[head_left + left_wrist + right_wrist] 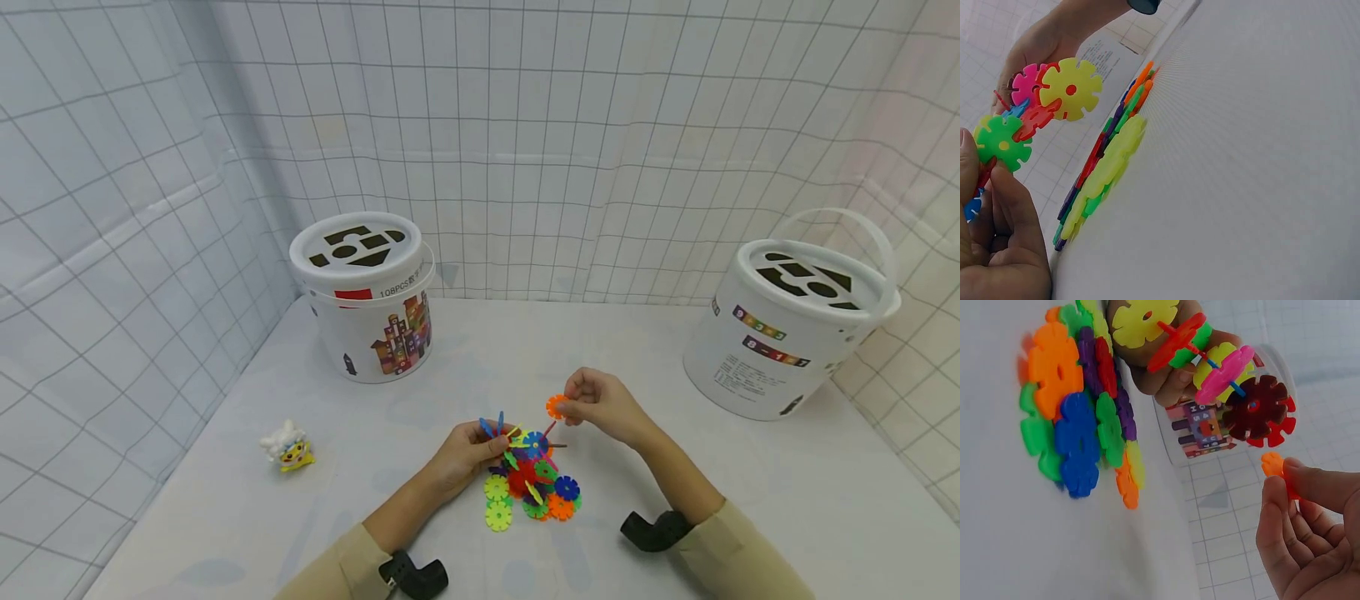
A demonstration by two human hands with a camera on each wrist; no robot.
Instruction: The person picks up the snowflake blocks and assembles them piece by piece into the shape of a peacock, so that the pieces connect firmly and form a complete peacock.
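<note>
My left hand [461, 458] pinches a joined chain of notched plastic snowflake discs [1070, 94]. In the right wrist view, yellow, red, green, pink and dark red discs [1260, 403] slot together edge to face in it. To the right, my right hand [611, 408] holds a single orange snowflake disc [555, 406] between thumb and fingertips. That disc sits close to the chain's dark red end but apart from it. Below the chain, a loose pile of snowflake discs [498, 517] lies on the table in yellow, green, blue, orange, red and purple. My left fingers hide part of the chain.
A white lidded bucket [367, 333] with a block picture stands at the back left. Another white bucket [757, 367], its handle raised, stands at the back right. A small white and yellow toy figure [292, 450] sits on the white table [360, 517] at left.
</note>
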